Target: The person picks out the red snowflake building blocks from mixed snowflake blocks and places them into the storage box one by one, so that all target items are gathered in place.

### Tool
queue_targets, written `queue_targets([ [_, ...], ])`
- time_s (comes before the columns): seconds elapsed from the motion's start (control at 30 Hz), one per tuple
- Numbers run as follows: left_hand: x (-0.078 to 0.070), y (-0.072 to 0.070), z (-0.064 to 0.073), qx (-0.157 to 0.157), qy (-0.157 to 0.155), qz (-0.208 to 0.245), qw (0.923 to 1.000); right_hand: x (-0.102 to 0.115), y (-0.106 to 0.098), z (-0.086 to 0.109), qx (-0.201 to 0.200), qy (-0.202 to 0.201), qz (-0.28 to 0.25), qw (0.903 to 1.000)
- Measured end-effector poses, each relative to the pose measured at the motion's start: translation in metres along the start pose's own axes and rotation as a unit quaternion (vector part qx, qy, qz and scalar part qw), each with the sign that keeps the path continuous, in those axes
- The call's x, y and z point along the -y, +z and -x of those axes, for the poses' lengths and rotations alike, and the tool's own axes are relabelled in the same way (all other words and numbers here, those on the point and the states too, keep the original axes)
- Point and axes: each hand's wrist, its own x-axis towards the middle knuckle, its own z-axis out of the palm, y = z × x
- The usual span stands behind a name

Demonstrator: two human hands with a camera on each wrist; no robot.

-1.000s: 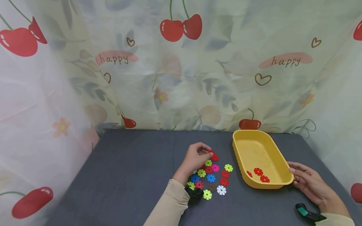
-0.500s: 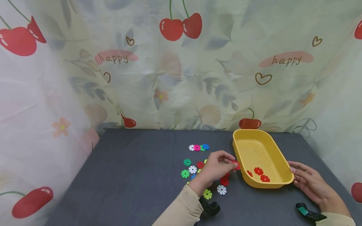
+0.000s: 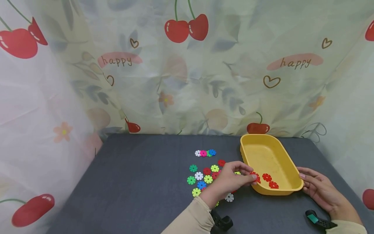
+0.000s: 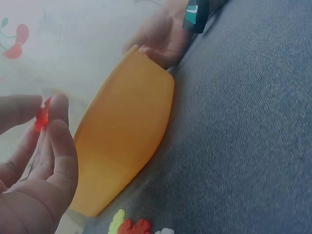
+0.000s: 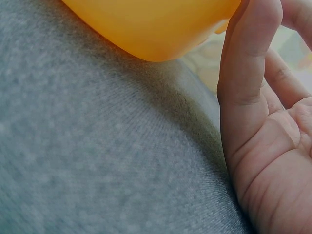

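A red notched plastic disc point(image 4: 43, 116) is pinched between the thumb and fingertips of my left hand point(image 3: 233, 178). This hand is at the near left rim of the yellow tray point(image 3: 268, 152), with the disc just over its inside. Two more red discs point(image 3: 267, 177) show in the tray's near end; a third there is mostly hidden behind the held one. My right hand point(image 3: 321, 190) holds the tray at its near right corner, thumb at the rim and fingers along the outside. In the right wrist view the thumb point(image 5: 246, 53) stands beside the tray wall.
Left of the tray, loose discs in several colours, such as a green disc point(image 3: 191, 180) and a blue disc point(image 3: 201, 185), lie on the grey cloth point(image 3: 140, 182). Farther back is a short row with a pink disc point(image 3: 203, 153). A printed curtain point(image 3: 187, 81) hangs behind the table.
My left hand has moved right from the loose discs to the tray, carrying a red disc over the rim. The back row of discs has come into sight. My right hand has stayed put.
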Motion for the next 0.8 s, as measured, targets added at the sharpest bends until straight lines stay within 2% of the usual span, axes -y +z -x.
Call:
queue_targets([
  [0.3, 0.002, -0.001, 0.000, 0.036, 0.012, 0.022, 0.9990, -0.001, -0.002, -0.001, -0.003, 0.000, 0.002, 1.0000],
  [0.57, 0.003, -0.005, -0.001, 0.034, 0.017, 0.017, 0.9991, -0.001, -0.003, 0.000, -0.009, 0.002, 0.004, 1.0000],
  [0.8, 0.002, -0.015, -0.004, 0.045, 0.038, -0.011, 0.9982, -0.001, -0.003, -0.001, 0.017, -0.007, -0.009, 0.9998],
])
